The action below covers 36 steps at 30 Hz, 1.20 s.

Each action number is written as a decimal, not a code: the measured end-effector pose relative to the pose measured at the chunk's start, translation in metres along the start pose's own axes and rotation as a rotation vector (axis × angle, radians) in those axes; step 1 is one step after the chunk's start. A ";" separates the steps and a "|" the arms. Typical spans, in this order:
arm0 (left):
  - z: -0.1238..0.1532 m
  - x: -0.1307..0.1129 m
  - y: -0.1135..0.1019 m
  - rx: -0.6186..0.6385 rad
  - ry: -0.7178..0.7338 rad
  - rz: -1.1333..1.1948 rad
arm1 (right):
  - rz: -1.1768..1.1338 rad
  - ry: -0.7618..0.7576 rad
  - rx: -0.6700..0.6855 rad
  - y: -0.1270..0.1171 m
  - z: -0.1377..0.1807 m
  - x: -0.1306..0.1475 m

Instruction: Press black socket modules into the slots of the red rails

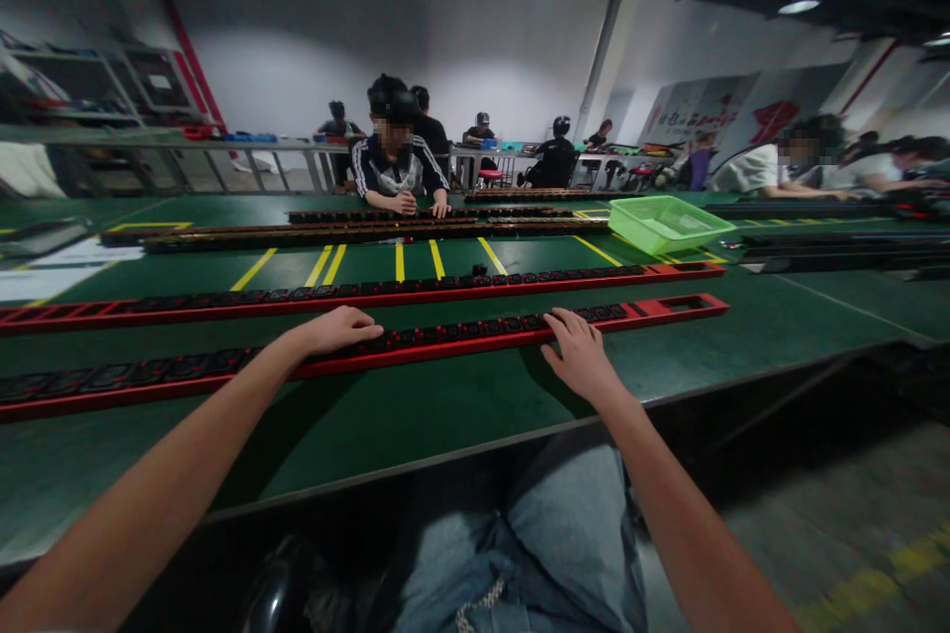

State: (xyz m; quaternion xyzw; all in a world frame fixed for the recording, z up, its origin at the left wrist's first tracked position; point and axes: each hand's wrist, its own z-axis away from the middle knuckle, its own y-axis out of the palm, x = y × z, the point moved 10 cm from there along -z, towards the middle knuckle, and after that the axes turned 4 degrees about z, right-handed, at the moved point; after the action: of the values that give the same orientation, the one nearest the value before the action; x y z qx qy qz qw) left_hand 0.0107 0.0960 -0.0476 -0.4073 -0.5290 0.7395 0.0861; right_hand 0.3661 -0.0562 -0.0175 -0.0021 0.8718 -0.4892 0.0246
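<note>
A long red power strip (645, 313) with a row of black socket modules lies across the green table in front of me. My left hand (337, 330) rests over its middle, thumb pointing right along the top and the other fingers partly hidden on the far side. Further right, my right hand (579, 348) holds the same strip, fingertips bent over the top and thumb by the near side. A second red power strip (445, 291) lies behind it, roughly parallel. Just beyond that one sits a small black part (479, 270).
A light green plastic basket (668, 223) stands at the back right. Long dark strips (244, 235) lie across the far side, where a co-worker (393, 153) sits facing me. More dark bars (838, 249) are on the right. The table's near edge (445, 460) is just above my lap.
</note>
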 end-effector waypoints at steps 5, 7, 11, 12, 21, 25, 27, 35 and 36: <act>0.002 -0.002 -0.001 -0.008 -0.019 -0.012 | -0.051 -0.019 0.005 0.000 -0.001 0.001; 0.002 -0.002 -0.002 -0.017 -0.023 -0.001 | -0.056 -0.016 0.014 0.000 -0.001 0.001; 0.001 0.001 -0.001 -0.016 -0.029 0.000 | -0.037 -0.001 0.034 0.001 -0.001 0.000; 0.000 0.001 0.000 -0.012 -0.030 -0.002 | -0.033 0.002 0.037 0.001 -0.001 -0.001; 0.003 -0.006 -0.002 -0.020 -0.024 -0.004 | -0.031 0.000 0.038 -0.002 -0.001 0.000; 0.002 -0.004 -0.002 -0.017 -0.036 -0.011 | -0.010 -0.006 0.052 0.000 -0.001 0.001; 0.002 -0.004 -0.002 -0.017 -0.030 -0.018 | -0.005 -0.009 0.058 0.001 -0.002 0.001; 0.002 -0.007 -0.003 -0.024 -0.026 -0.029 | -0.015 -0.016 0.028 0.000 -0.001 0.001; 0.002 -0.007 -0.003 -0.024 -0.026 -0.030 | -0.012 -0.018 0.029 0.000 -0.001 0.001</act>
State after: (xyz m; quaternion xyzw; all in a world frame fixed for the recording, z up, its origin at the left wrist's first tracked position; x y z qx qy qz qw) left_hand 0.0126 0.0917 -0.0412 -0.3906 -0.5448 0.7371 0.0855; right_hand 0.3649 -0.0554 -0.0172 -0.0115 0.8644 -0.5018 0.0294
